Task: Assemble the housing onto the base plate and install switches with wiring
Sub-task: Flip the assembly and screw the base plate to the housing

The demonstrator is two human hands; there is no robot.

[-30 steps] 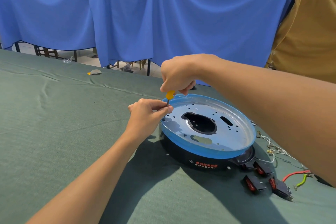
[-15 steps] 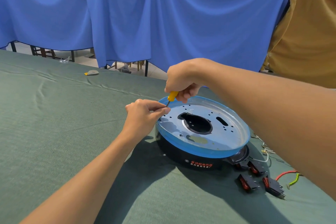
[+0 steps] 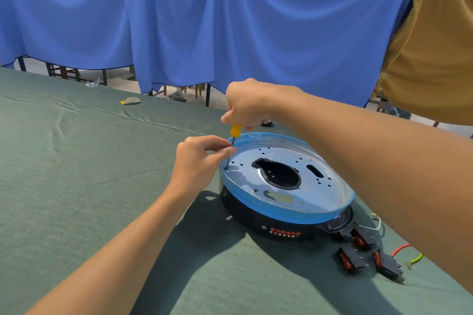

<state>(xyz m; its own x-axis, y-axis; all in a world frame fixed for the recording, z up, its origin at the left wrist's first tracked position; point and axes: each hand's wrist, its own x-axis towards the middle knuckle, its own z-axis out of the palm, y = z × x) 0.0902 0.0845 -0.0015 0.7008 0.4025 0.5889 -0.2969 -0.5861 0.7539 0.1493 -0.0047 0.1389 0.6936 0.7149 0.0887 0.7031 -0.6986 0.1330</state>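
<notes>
Bright, soft daylight is filling the scene, coming from above and from the far side. The left arm [image 3: 122, 250] and the housing [image 3: 245, 215] are throwing dark, soft-edged shadows on the desk [image 3: 76, 186] toward the camera. The plate [image 3: 325, 192] is shining with pale glare. The wide lens is bending the curtain [image 3: 230, 20] at the edges. Focus is looking sharp.
</notes>
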